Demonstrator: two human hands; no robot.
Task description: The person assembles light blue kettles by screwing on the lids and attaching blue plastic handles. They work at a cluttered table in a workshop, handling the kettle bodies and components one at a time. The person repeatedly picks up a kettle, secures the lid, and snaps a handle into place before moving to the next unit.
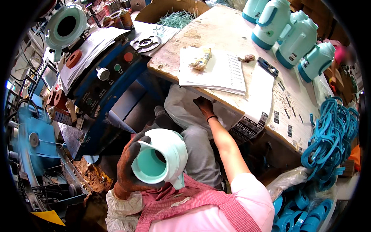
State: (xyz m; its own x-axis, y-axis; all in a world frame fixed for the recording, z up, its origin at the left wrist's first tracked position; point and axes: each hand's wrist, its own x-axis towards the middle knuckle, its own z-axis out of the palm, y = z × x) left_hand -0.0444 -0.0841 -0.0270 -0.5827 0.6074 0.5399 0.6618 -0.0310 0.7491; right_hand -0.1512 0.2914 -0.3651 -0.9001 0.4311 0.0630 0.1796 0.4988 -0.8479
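Note:
In my left hand [126, 170], gloved in dark, rust-stained cloth, is a mint-green jug shell [177, 149]. The fingers wrap round its side, and its wide open mouth tilts up toward me. Down by the table's near edge, my right hand [204, 106], also in a dark glove, reaches to a white plastic bag [178, 104] beside my knee. Its fingers point away and are partly lost against the bag, so their grip does not show.
Several mint-green jugs with teal bases [291, 48] stand on the worktable [228, 29], near papers [232, 73] and a black tool [268, 66]. Teal straps [332, 131] and rings [301, 199] are at right. A machine control panel [102, 85] is at left.

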